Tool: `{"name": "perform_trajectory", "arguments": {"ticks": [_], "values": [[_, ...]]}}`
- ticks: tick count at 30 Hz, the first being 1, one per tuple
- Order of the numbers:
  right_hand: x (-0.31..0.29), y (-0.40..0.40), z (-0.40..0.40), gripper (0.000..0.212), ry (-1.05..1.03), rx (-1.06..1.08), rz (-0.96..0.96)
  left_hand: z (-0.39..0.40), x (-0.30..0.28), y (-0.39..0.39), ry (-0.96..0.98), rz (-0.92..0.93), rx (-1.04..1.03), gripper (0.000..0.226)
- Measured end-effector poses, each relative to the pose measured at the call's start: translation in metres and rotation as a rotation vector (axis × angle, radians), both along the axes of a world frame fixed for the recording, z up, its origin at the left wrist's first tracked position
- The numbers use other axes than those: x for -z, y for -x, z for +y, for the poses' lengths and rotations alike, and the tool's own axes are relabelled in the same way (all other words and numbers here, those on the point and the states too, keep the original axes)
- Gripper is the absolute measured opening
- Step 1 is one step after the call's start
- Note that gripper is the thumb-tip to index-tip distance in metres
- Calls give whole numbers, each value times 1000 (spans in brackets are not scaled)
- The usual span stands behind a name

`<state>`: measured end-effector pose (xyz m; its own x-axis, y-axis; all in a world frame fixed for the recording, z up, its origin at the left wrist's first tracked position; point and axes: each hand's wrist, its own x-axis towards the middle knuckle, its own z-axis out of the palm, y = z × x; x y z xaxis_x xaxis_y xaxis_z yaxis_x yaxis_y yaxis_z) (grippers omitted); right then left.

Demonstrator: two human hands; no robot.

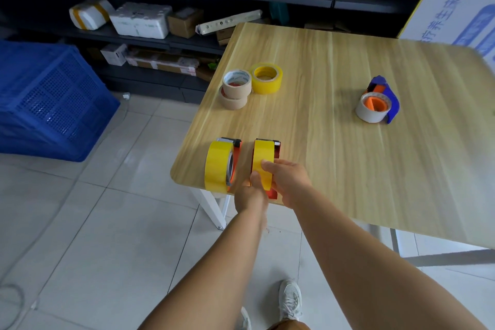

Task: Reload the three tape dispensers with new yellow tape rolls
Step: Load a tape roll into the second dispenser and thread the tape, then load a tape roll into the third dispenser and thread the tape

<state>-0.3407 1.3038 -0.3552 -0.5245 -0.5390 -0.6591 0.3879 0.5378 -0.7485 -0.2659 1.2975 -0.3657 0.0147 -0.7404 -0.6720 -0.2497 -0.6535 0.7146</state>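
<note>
Two red tape dispensers stand on edge at the near left corner of the wooden table (334, 158). The left dispenser (218, 166) carries a yellow roll and stands alone. The right dispenser (263, 161) also carries a yellow roll; my left hand (250, 194) grips it from the near side with the thumb on the tape, and my right hand (288, 181) holds its right side with fingers across the yellow tape. A blue dispenser (380, 104) with an orange hub and a pale roll lies at the right. A loose yellow roll (267, 78) lies farther back.
Two beige tape rolls (235, 90) are stacked beside the loose yellow roll. A blue plastic crate (51, 99) stands on the tiled floor at the left. Dark shelves with boxes and parcels (139, 19) run behind the table. A white carton (460, 8) stands at the far right.
</note>
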Motion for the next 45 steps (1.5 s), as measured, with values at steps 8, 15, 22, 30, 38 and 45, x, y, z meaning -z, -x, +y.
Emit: {"name": "perform_trajectory", "arguments": {"ticks": [8,15,22,30,38,45], "values": [[-15,-2,10,13,13,-143,131,6,-18,-8,211,-51,187,44],[-36,6,22,49,12,-246,438,3,-32,-7,589,-209,503,60],[-52,46,38,61,-127,-406,830,-16,-49,22,866,-448,873,61],[-46,127,38,65,-232,-459,1028,-33,-56,92,872,-540,1117,64],[-27,249,28,64,-260,-482,999,-49,-41,211,759,-557,1163,66],[-9,341,15,52,-229,-562,989,-60,-16,299,691,-589,1212,66]]}}
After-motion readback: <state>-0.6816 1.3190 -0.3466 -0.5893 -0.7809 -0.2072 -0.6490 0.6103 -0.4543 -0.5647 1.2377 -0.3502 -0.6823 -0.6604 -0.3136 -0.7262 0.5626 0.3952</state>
